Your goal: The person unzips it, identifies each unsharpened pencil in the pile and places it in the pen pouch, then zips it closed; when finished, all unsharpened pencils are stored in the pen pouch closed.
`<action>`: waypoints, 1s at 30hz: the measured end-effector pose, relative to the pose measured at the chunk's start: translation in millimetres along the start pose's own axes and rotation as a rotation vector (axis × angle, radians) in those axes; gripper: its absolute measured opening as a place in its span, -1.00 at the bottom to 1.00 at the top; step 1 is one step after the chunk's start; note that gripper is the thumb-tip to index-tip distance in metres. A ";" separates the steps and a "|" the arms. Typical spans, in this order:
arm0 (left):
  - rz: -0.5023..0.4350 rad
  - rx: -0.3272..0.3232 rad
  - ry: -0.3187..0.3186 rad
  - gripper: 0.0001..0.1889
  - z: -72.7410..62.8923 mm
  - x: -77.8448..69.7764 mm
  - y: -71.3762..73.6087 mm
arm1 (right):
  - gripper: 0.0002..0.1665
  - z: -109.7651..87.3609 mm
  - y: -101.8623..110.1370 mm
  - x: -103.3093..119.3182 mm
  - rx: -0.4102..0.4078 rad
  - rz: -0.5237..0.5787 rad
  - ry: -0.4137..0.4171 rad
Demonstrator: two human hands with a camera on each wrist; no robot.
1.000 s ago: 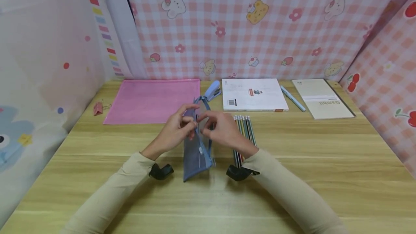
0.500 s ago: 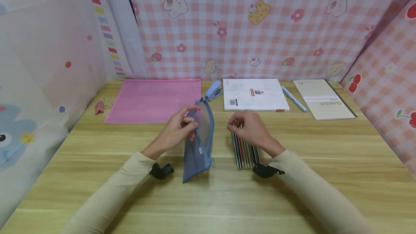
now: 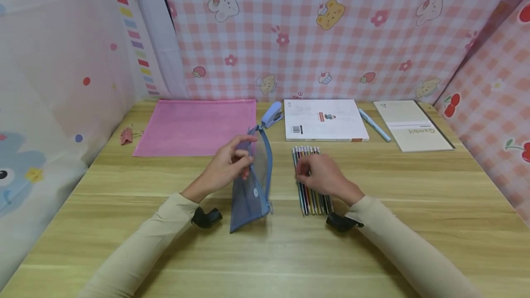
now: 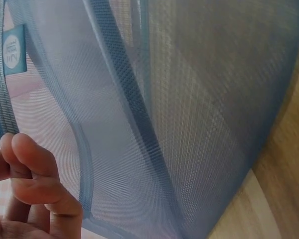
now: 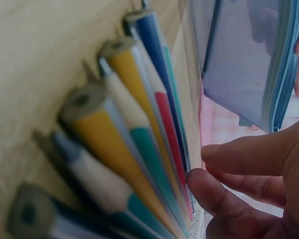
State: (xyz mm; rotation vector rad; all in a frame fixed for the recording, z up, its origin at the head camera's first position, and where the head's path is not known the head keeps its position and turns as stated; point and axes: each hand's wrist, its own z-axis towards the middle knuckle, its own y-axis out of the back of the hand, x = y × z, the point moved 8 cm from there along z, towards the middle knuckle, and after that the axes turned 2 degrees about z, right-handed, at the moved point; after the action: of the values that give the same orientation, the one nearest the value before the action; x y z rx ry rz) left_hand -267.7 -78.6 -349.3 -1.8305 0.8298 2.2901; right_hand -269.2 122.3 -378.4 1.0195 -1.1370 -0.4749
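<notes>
A blue mesh zipper pouch [image 3: 247, 201] stands on its edge on the table, its mouth gaping. My left hand [image 3: 229, 162] pinches the pouch's zipper edge; in the left wrist view the fingers [image 4: 35, 159] bend at that edge and the mesh fills most of the picture. Several pencils [image 3: 313, 203] lie side by side to the right of the pouch, sharpened and flat ends mixed at the near side. Over them hovers my right hand [image 3: 325, 174], fingers loosely bent. In the right wrist view its fingertips [image 5: 202, 186] are close beside the outermost pencils; contact is unclear.
Behind the pouch lie a pink folder [image 3: 194, 128] and a lilac stapler [image 3: 272, 115]. A white book [image 3: 306, 121], a light blue pen [image 3: 374, 125] and a cream notebook [image 3: 411, 130] line the back right. Pink binder clips [image 3: 126, 136] sit at far left.
My right hand has left the pouch's mouth and moved right, then slightly nearer along the pencils. My left hand keeps its place at the pouch, whose near bottom corner shifts slightly left.
</notes>
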 end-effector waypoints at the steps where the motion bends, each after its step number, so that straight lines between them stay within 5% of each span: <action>1: -0.001 0.001 0.000 -0.51 -0.3 0.1 -0.1 | -0.90 0.7 -1.3 -0.1 0.005 -0.008 0.003; 20: 0.012 0.012 0.001 -0.52 -0.2 0.9 -1.9 | -0.88 7.3 -5.7 15.0 0.043 -0.201 0.057; 30: 0.003 0.022 0.014 -0.51 0.1 2.0 -3.3 | -0.82 11.8 -13.5 14.5 0.071 -0.160 -0.051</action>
State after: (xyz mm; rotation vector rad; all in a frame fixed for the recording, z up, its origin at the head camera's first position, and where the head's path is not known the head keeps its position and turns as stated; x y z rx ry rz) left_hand -267.0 -76.3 -352.3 -1.8396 0.8566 2.2633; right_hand -272.0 99.7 -381.7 1.1713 -1.1293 -0.5941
